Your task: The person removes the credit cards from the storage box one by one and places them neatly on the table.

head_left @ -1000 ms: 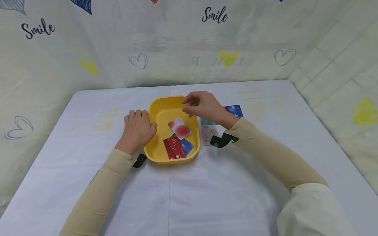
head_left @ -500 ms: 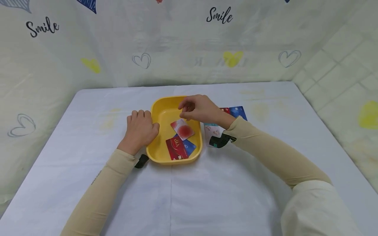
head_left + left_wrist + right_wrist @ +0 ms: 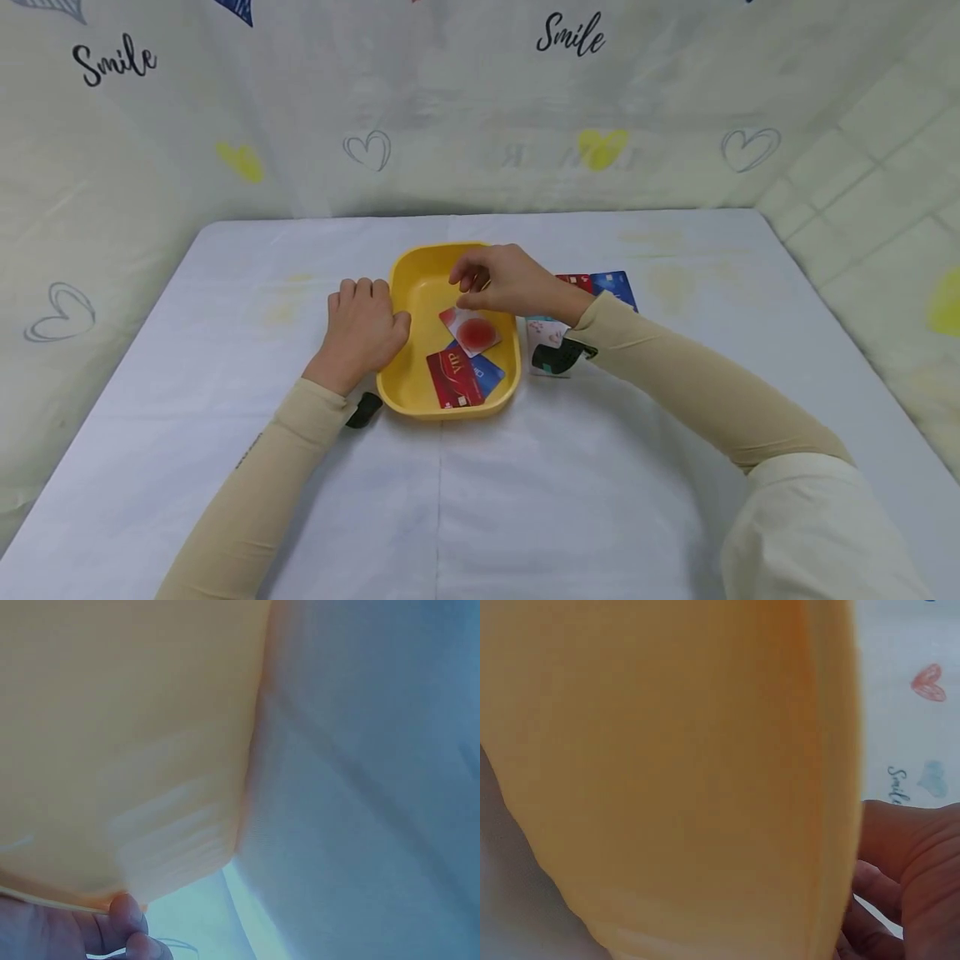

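In the head view, my left hand (image 3: 358, 333) grips the left rim of a yellow plastic tray (image 3: 408, 387), thumb over the rim. Its fingertips (image 3: 127, 911) show at the tray edge in the left wrist view. A card with a red circle (image 3: 477, 337), a red VIP card (image 3: 455, 379) and a blue card (image 3: 489, 376) overlap inside. Above the tray's right side hovers my right hand (image 3: 506, 281), fingers loosely bent, index and thumb apart. Its thumb tip overlaps the circle card's upper edge in view; contact is unclear. The tray wall hides its fingertips in the right wrist view.
Right of the tray, partly under my right wrist, lie a red card (image 3: 574, 282), a blue card (image 3: 615, 286) and a pale patterned card (image 3: 546, 333). Everything rests on a white-covered table (image 3: 570, 500) with a printed curtain (image 3: 465, 100) behind.
My right hand has come down and slightly left over the tray, its thumb nearer the circle card. The left hand keeps its grip. The whole view has shifted slightly.
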Available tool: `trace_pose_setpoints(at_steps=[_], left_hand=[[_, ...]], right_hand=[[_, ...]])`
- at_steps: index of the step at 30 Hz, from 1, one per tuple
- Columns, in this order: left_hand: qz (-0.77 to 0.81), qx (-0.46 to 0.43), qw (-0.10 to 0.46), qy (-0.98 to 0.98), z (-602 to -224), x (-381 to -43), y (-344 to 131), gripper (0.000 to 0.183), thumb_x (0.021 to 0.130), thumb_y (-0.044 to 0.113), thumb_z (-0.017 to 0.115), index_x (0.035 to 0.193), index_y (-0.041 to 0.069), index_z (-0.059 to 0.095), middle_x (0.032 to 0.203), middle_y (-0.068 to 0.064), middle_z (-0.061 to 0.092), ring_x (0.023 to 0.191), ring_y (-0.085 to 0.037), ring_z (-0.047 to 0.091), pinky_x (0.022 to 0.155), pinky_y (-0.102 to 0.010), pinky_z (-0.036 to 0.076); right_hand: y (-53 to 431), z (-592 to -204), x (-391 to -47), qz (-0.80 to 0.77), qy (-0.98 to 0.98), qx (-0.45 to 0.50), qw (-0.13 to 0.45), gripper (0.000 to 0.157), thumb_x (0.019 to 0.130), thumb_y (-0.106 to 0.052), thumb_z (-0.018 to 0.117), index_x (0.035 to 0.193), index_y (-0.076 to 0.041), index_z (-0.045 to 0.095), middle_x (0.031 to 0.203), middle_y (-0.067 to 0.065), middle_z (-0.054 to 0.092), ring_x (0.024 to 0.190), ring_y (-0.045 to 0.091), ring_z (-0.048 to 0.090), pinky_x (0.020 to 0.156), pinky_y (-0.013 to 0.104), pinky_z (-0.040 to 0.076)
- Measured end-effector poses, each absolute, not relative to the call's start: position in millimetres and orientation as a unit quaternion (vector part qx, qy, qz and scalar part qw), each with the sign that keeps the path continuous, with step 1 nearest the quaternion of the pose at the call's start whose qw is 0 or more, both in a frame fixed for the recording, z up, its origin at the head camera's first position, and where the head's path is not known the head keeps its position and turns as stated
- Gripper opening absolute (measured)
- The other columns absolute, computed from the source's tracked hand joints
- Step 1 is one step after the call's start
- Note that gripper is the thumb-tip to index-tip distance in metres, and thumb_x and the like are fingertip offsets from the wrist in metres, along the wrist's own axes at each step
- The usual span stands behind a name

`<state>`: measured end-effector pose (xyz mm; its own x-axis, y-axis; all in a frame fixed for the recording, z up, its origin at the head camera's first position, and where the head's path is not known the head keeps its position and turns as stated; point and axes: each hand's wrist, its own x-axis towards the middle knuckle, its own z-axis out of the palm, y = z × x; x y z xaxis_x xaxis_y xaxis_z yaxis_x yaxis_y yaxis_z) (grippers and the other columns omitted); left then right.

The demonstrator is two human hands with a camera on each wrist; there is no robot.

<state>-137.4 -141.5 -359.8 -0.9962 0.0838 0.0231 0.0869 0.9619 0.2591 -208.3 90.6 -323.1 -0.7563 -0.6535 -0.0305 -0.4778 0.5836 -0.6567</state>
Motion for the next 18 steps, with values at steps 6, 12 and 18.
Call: trace_pose_setpoints(at_steps=[6, 12, 18], left_hand=[[-0.13, -0.041, 0.007, -0.991, -360, -138, -142, 0.036, 0.098, 0.027, 0.043, 0.108, -0.006, 0.051, 0.1, -0.02, 0.048, 0.107, -0.039, 0.038, 0.095, -0.052, 0.032], [-0.128, -0.04, 0.003, -0.991, -360, -137, -142, 0.038, 0.098, 0.028, 0.043, 0.111, -0.007, 0.051, 0.101, -0.02, 0.049, 0.108, -0.038, 0.038, 0.095, -0.052, 0.032], [-0.127, -0.045, 0.013, -0.991, -360, -137, -142, 0.038, 0.098, 0.029, 0.044, 0.111, -0.006, 0.051, 0.101, -0.02, 0.049, 0.108, -0.038, 0.039, 0.094, -0.051, 0.033]], right_hand=[[87, -325, -211, -0.316, 0.879, -0.327, 0.143, 0.034, 0.09, -0.018, 0.079, 0.12, -0.005, 0.068, 0.11, 0.009, 0.072, 0.1, 0.02, 0.066, 0.094, 0.034, 0.059], [82, -325, -213, -0.315, 0.875, -0.336, 0.152, 0.035, 0.089, -0.016, 0.079, 0.12, -0.004, 0.068, 0.114, 0.013, 0.072, 0.101, 0.02, 0.067, 0.095, 0.034, 0.059], [79, -327, -216, -0.308, 0.873, -0.345, 0.154, 0.034, 0.089, -0.015, 0.079, 0.119, -0.004, 0.068, 0.114, 0.013, 0.072, 0.101, 0.021, 0.067, 0.095, 0.034, 0.059]])
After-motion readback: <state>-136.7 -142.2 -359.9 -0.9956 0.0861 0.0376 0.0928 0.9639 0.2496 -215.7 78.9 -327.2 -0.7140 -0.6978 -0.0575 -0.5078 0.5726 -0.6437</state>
